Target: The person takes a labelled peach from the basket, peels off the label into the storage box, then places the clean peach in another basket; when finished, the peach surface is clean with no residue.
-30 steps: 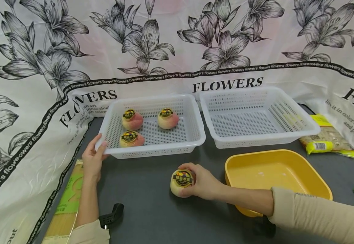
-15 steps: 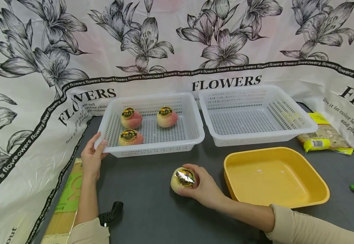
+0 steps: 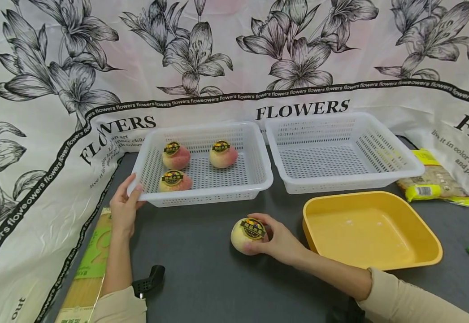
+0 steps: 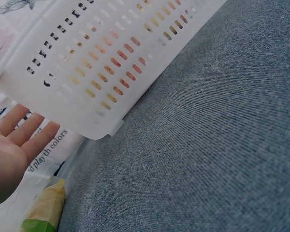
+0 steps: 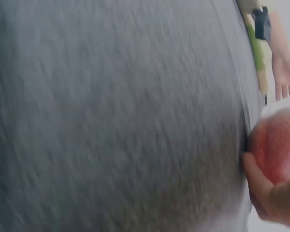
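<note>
From where I watch, the largest thing is the white flower-printed plastic sheet (image 3: 57, 148) draped behind and beside the dark grey desk (image 3: 202, 273); it reads "FLOWERS" in big black capitals, a band of small repeated "flowers", and smaller lines such as "live it in color" that I can only partly read. On the desk sit two white perforated plastic baskets: the left basket (image 3: 258, 179) holds three pink-and-cream peaches, the right basket (image 3: 379, 179) shows nothing inside, and a shallow yellow plastic tray (image 3: 428, 260) lies in front of it. My left hand (image 3: 123, 208) grips the left basket's near corner, thumb over the rim. My right hand (image 3: 276, 240) curls round a fourth round pink-and-cream peach (image 3: 244, 235), which rests on the desk just in front of the left basket. I judge the main risk is this fruit rolling off across the desk if the fingers loosen, or bruising under too firm a squeeze; the light basket could also tip or slide if the corner is pulled. Each peach carries a round black-and-gold sticker (image 3: 252, 229) with Chinese characters too small to read.
</note>
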`<action>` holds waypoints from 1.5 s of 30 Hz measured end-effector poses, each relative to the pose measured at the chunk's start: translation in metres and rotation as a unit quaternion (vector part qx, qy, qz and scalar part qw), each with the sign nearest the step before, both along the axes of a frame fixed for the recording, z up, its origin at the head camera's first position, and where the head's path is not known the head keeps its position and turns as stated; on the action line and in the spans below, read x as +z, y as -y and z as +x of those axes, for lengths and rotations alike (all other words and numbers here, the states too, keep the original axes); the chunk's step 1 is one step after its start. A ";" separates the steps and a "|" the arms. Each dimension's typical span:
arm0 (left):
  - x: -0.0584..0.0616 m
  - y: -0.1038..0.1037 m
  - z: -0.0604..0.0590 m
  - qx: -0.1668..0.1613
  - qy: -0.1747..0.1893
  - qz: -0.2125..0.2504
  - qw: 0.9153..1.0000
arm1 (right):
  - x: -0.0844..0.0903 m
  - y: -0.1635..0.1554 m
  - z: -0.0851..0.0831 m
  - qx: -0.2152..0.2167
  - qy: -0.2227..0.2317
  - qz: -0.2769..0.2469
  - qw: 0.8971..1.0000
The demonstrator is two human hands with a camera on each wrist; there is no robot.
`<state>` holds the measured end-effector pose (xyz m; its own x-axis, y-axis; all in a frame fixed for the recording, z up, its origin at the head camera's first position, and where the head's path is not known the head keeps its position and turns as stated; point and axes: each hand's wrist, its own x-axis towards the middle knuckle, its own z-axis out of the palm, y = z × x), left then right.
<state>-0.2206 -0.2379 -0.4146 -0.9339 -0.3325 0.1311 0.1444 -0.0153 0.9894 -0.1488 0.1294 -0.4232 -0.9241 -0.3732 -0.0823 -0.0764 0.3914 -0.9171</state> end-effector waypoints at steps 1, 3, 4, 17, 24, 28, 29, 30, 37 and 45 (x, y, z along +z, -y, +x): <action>0.000 0.000 0.000 0.000 -0.001 0.000 1.000 | 0.000 -0.002 -0.002 0.011 -0.001 0.001 1.000; -0.002 0.001 0.000 0.001 -0.003 0.002 1.000 | -0.001 -0.004 -0.006 0.037 -0.008 0.001 0.999; -0.003 0.001 0.000 0.002 -0.004 0.004 1.000 | -0.001 -0.006 -0.008 0.048 -0.009 0.000 0.999; 0.012 -0.001 0.008 0.117 0.022 -0.132 0.984 | -0.003 -0.006 -0.014 0.094 0.003 -0.014 0.995; 0.037 -0.032 0.013 0.195 -0.154 -0.144 0.958 | 0.000 -0.005 -0.013 0.081 -0.005 -0.003 0.997; 0.045 -0.072 0.020 0.053 -0.244 -0.129 0.960 | 0.003 -0.005 -0.014 0.079 -0.012 0.008 0.997; 0.043 -0.083 0.022 0.001 -0.241 -0.135 0.961 | 0.003 -0.005 -0.015 0.081 -0.012 0.009 0.997; 0.040 -0.093 0.025 -0.048 -0.231 -0.156 0.959 | 0.004 -0.005 -0.015 0.083 -0.012 0.010 0.996; 0.009 -0.139 0.049 -0.219 -0.243 -0.304 0.895 | 0.006 -0.006 -0.018 0.091 -0.012 0.016 0.996; -0.006 -0.141 0.050 -0.456 -0.051 -0.260 0.850 | 0.007 -0.007 -0.020 0.094 -0.015 0.020 0.995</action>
<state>-0.1710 -0.0967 -0.4207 -0.7470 0.6510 0.1346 0.3922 0.2681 0.8800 -0.1685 0.1360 -0.4163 -0.8408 -0.5363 -0.0740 -0.1786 0.4037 -0.8973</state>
